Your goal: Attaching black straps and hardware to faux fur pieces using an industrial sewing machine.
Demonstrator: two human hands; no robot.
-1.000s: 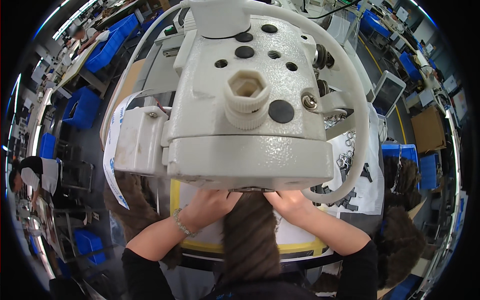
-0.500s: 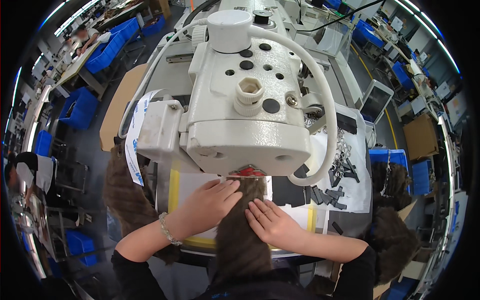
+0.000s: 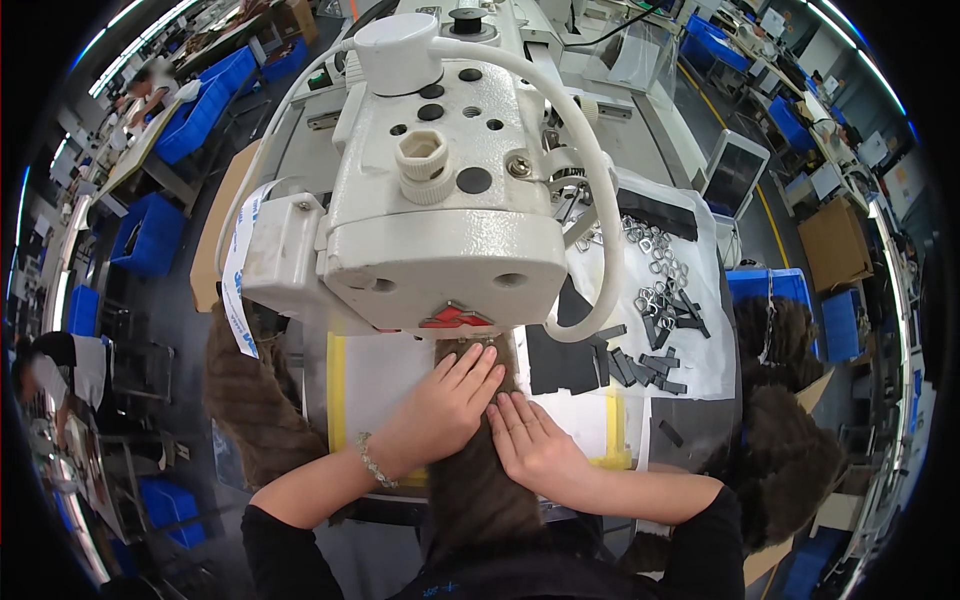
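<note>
A long brown fur strip [image 3: 478,505] runs from under the white sewing machine head [image 3: 440,255] toward my body, over a white work board [image 3: 365,370] with yellow edging. My left hand [image 3: 450,405] lies on the strip just below the head, fingers stretched out and pressing flat. Just right of it and lower, my right hand [image 3: 535,450] rests with straight fingers on the strip's right side. The strip's far end is partly hidden under the machine. A bracelet is on my left wrist.
Black pieces and metal rings [image 3: 660,260] lie on a white sheet at right, near a screen [image 3: 730,175]. Fur pieces [image 3: 255,400] hang at left, more [image 3: 785,460] at right beside a blue bin [image 3: 750,283]. Co-workers [image 3: 80,365] work at left benches.
My right hand has come back toward me from under the machine head. My left hand first drew back, then moved right onto the strip's middle. More of the board shows below the head.
</note>
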